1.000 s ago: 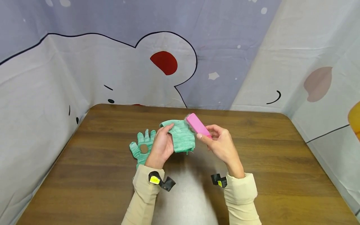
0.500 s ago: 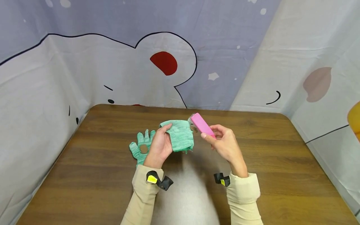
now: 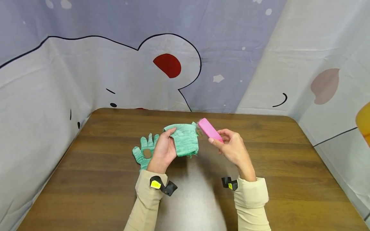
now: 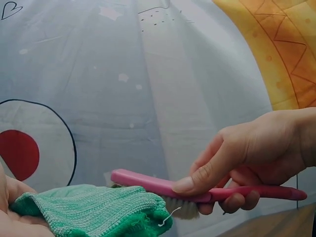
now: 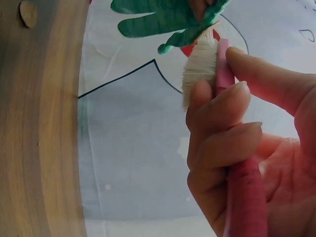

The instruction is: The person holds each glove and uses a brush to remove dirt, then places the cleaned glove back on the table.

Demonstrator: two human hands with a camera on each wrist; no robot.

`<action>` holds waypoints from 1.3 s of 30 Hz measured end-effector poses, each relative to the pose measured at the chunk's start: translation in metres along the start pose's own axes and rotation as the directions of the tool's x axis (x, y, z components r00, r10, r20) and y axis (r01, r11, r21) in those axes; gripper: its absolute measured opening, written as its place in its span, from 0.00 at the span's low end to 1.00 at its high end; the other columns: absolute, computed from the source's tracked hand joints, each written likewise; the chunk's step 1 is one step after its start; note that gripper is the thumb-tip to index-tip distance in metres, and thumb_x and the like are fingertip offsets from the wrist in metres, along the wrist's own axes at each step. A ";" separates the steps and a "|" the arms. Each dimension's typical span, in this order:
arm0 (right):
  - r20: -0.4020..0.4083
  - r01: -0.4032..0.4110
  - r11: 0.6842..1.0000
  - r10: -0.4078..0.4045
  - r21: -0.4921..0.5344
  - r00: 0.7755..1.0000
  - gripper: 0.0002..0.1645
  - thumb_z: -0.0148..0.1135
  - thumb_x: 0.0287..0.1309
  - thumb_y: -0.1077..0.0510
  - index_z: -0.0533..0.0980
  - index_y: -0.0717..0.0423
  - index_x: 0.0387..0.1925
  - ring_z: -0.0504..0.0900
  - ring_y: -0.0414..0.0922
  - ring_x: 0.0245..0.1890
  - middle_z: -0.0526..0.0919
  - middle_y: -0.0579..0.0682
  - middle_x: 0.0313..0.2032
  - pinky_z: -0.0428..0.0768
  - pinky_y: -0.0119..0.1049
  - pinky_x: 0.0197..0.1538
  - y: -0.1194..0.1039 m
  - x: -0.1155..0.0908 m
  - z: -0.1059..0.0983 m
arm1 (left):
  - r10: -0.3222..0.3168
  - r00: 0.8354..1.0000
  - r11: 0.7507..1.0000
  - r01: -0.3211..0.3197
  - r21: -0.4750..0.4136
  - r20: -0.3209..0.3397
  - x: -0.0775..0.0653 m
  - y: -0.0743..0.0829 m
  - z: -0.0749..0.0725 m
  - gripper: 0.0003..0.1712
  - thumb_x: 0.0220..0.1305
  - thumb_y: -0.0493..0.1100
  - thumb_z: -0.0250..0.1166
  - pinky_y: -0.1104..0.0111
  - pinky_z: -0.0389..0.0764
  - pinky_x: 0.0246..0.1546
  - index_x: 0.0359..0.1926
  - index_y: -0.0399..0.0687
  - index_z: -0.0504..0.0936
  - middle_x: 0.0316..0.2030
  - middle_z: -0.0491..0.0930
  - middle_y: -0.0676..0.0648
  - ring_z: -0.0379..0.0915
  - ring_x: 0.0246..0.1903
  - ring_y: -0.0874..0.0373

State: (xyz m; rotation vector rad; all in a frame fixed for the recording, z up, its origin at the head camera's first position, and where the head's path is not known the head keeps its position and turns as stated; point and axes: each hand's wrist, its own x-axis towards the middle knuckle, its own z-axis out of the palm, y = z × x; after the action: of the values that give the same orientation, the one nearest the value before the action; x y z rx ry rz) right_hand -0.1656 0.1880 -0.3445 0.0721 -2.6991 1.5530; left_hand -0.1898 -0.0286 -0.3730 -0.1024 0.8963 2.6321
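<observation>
A green knitted glove (image 3: 186,140) is gripped at its left side by my left hand (image 3: 164,150), thumb on top. Loose threads hang from its frayed edge in the left wrist view. My right hand (image 3: 232,148) pinches a pink brush (image 3: 210,130), thumb along its back and fingers curled beneath. Its pale bristles (image 5: 200,66) face the glove's right edge; whether they touch it I cannot tell. Another green glove (image 3: 139,156) lies on the table left of my left hand, with a round brown spot or hole in it, its lower part hidden by my wrist.
The brown wooden table (image 3: 289,166) reaches back to a printed cloth backdrop (image 3: 219,57), which also hangs along both sides. A black strap mount (image 3: 163,185) sits on each wrist over the beige sleeves.
My right hand has moved the brush a little to the right, away from the held glove's top edge. My left hand and its glove have shifted slightly left.
</observation>
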 end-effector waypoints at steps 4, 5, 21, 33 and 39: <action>-0.008 -0.016 0.999 0.016 -0.031 1.000 0.20 0.68 0.50 0.56 0.75 0.61 0.44 0.75 0.43 0.15 0.83 0.57 0.32 0.76 0.34 0.24 0.003 0.000 -0.002 | -0.005 1.000 1.000 0.005 0.002 0.008 -0.001 -0.001 0.001 0.13 0.70 0.42 0.42 0.62 0.56 0.63 0.53 0.45 0.58 0.58 0.61 0.46 0.57 0.60 0.54; -0.008 -0.019 0.999 0.018 -0.037 1.000 0.21 0.67 0.50 0.56 0.74 0.61 0.44 0.75 0.43 0.15 0.83 0.57 0.32 0.76 0.34 0.24 0.004 0.000 -0.003 | -0.006 1.000 1.000 0.006 0.006 0.008 -0.001 -0.001 0.001 0.13 0.70 0.42 0.42 0.62 0.57 0.63 0.53 0.45 0.58 0.57 0.62 0.46 0.58 0.59 0.55; -0.025 -0.042 0.994 0.039 -0.105 0.999 0.20 0.65 0.52 0.53 0.74 0.59 0.45 0.76 0.42 0.15 0.83 0.55 0.28 0.74 0.36 0.25 0.011 0.003 -0.006 | 0.027 1.000 0.999 -0.026 0.038 -0.009 -0.004 0.001 0.007 0.11 0.69 0.40 0.42 0.62 0.58 0.62 0.51 0.43 0.60 0.55 0.63 0.45 0.59 0.58 0.54; -0.009 -0.030 0.992 0.030 -0.126 1.000 0.21 0.64 0.53 0.52 0.74 0.59 0.45 0.77 0.47 0.15 0.82 0.50 0.23 0.69 0.35 0.25 0.014 0.004 -0.003 | 0.080 0.997 0.994 -0.081 0.073 0.009 -0.009 0.004 0.010 0.13 0.69 0.40 0.43 0.62 0.58 0.62 0.52 0.41 0.60 0.56 0.64 0.45 0.59 0.58 0.55; -0.010 -0.051 0.992 0.050 -0.119 0.999 0.20 0.64 0.53 0.51 0.74 0.59 0.45 0.76 0.44 0.15 0.83 0.53 0.26 0.72 0.36 0.28 0.017 0.005 -0.002 | 0.132 0.991 0.985 -0.133 0.109 0.017 -0.009 0.009 0.006 0.03 0.66 0.36 0.49 0.66 0.70 0.51 0.37 0.42 0.69 0.37 0.74 0.49 0.71 0.43 0.58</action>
State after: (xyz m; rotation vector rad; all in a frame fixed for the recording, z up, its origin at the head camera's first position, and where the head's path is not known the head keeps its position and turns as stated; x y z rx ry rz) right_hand -0.1719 0.1976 -0.3576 -0.0041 -2.8023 1.3974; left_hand -0.1838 -0.0339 -0.3612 -0.0021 1.0773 2.6943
